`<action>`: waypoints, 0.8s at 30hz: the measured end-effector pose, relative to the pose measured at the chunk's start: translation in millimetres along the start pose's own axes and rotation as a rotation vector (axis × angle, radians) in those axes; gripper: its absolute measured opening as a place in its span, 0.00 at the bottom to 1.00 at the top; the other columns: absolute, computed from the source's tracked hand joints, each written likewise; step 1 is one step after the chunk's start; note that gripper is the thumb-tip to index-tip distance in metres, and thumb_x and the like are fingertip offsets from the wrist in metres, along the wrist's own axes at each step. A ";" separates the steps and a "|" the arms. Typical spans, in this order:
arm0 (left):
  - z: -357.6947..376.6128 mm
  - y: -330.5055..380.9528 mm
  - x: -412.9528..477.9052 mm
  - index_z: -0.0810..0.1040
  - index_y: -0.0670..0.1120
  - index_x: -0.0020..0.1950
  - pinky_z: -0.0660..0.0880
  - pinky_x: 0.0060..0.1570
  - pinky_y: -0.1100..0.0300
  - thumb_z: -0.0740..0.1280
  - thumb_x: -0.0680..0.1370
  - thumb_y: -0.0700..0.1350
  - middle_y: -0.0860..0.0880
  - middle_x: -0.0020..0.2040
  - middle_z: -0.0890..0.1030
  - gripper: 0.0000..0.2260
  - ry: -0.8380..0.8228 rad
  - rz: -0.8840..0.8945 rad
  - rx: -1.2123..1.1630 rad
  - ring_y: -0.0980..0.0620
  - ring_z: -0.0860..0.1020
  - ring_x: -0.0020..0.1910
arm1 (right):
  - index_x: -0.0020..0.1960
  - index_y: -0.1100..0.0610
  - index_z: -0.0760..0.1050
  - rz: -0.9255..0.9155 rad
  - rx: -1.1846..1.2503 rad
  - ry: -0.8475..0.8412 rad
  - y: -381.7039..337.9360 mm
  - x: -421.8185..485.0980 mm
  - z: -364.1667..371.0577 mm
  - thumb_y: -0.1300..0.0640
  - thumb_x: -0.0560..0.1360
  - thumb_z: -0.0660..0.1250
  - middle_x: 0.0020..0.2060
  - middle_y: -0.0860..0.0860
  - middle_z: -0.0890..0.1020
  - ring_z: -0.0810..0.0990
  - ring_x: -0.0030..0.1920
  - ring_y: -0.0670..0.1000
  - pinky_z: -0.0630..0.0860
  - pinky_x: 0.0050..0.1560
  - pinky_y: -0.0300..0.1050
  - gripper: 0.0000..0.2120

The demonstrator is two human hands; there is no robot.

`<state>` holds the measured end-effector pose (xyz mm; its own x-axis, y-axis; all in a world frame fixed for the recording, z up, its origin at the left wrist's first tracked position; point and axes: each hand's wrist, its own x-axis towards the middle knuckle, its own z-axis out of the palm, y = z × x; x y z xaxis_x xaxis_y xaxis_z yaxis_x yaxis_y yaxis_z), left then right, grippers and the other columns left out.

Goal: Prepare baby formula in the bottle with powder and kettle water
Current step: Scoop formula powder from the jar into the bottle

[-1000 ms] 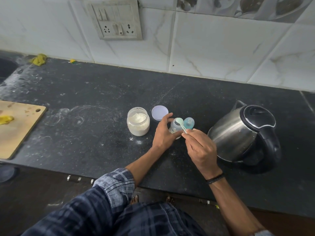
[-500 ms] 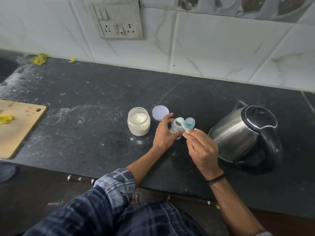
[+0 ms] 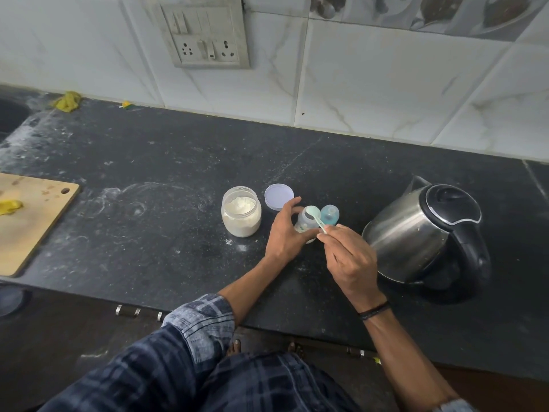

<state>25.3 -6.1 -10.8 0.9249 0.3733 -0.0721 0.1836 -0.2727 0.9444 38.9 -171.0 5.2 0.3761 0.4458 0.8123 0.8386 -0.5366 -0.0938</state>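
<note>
Black counter [image 3: 148,233], left grip [image 3: 283,230] holding bottle [image 3: 304,222], right grip [image 3: 349,260] pinching scoop [image 3: 315,219], label [image 3: 300,228] unreadable

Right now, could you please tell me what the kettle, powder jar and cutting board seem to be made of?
Kettle: brushed steel body with soft reflections; glossy black plastic lid and handle, seemingly. Powder jar: clear plastic or glass, powder showing through. Cutting board: matte pale wood, probably, scuffed.

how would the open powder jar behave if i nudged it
The jar looks squat and well filled with powder, so it would probably slide rather than tip. Its lid lies off beside it, so a hard knock could spill powder.
</note>
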 end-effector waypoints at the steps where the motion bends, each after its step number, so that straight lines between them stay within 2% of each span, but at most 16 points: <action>1: 0.4 -0.4 0.3 0.66 0.51 0.76 0.71 0.70 0.50 0.80 0.70 0.54 0.55 0.63 0.80 0.39 0.000 -0.002 -0.001 0.53 0.76 0.65 | 0.49 0.64 0.87 0.006 0.001 -0.002 0.5 -0.8 0.5 0.67 0.77 0.74 0.49 0.59 0.87 0.87 0.49 0.56 0.84 0.55 0.52 0.03; 13: -0.6 1.4 -0.9 0.66 0.50 0.77 0.70 0.68 0.55 0.81 0.70 0.53 0.57 0.61 0.80 0.39 -0.004 -0.001 -0.003 0.54 0.76 0.65 | 0.47 0.64 0.87 0.006 0.006 0.018 2.3 0.5 0.6 0.67 0.76 0.75 0.48 0.58 0.88 0.88 0.49 0.56 0.84 0.56 0.51 0.02; 24: -0.3 1.2 -1.9 0.66 0.50 0.77 0.70 0.70 0.51 0.81 0.70 0.53 0.56 0.62 0.80 0.39 0.003 -0.013 -0.012 0.53 0.76 0.66 | 0.46 0.64 0.87 -0.014 0.029 0.026 -2.2 3.9 -4.9 0.67 0.76 0.75 0.48 0.59 0.88 0.87 0.49 0.55 0.84 0.56 0.51 0.02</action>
<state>23.7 -6.9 -9.4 0.9217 0.3789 -0.0832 0.1913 -0.2571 0.9473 36.6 -171.6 11.4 0.3540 0.4338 0.8286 0.8549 -0.5093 -0.0986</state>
